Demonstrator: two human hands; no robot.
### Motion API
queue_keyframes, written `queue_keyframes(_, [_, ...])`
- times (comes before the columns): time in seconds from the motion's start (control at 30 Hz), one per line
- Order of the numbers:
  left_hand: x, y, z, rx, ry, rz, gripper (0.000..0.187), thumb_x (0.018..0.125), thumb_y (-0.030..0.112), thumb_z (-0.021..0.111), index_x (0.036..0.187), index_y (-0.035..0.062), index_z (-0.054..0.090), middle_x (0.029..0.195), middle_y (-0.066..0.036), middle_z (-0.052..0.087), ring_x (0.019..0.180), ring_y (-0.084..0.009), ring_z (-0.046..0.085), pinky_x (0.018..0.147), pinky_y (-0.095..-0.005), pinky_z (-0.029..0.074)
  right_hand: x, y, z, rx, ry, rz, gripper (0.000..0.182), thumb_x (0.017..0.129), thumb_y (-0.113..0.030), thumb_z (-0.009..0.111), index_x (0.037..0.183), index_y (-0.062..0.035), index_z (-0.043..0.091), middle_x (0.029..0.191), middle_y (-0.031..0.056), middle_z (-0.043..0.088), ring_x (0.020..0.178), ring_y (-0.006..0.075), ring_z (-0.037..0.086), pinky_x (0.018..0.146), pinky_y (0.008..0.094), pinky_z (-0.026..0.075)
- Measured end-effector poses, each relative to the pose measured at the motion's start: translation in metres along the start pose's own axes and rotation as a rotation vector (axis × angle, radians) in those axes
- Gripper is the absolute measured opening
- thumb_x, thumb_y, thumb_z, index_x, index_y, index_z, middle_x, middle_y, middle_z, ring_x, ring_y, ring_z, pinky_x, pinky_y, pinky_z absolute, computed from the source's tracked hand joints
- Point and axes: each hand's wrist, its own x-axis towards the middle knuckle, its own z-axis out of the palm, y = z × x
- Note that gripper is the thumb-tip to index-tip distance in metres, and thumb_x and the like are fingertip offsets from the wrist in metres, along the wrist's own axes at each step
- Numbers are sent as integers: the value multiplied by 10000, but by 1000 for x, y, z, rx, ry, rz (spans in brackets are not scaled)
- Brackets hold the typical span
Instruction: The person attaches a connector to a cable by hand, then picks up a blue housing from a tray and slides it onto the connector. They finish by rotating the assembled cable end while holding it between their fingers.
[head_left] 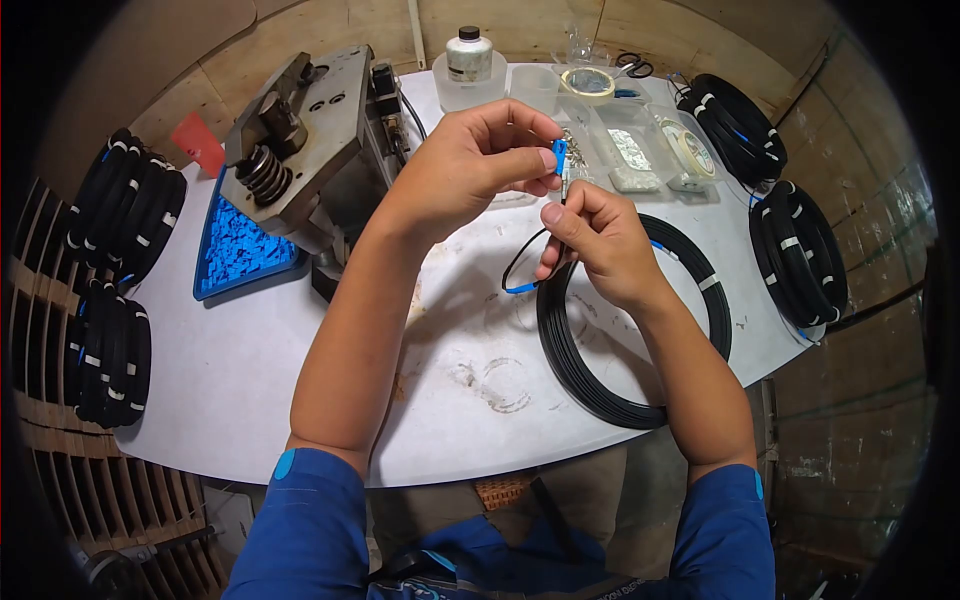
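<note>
Between thumb and fingers, my left hand (490,155) pinches a small blue plastic connector piece (559,152). Just below it, my right hand (600,240) is closed on the end of a thin black cable (507,272), whose slim pale tip (564,188) points up and meets or nearly meets the blue piece. That cable loops down to a blue sleeve (521,289) beside a large coil of black cable (575,375), which lies flat on the table under my right forearm. My fingers partly hide both held parts.
A metal press (310,140) stands left, beside a blue tray (207,285) of small blue pieces. Bundled black coils (125,210) lie at the left edge, more coils (797,250) at the right. Behind are a bottle (469,60), tape (587,83), scissors (634,66) and clear containers (630,150).
</note>
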Motion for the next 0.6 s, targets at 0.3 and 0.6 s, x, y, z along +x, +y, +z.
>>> queue_keyframes(0.3, [0, 0, 1, 2, -7, 4, 235, 868, 47, 667, 1095, 10, 615, 920, -50, 645, 849, -161, 649, 804, -297, 535, 0, -1, 0, -6, -5, -1, 242, 946, -215, 633, 804, -52, 523, 661, 57, 623, 593, 147, 657, 527, 240, 527])
queue_keyframes(0.6, [-1, 0, 1, -6, -5, -3, 223, 870, 44, 667, 1084, 5, 617, 943, -52, 639, 865, -159, 647, 812, -296, 535, 0, 0, 0, -13, 1, 3, 248, 943, -221, 638, 798, -56, 522, 660, 54, 622, 594, 148, 657, 524, 236, 519])
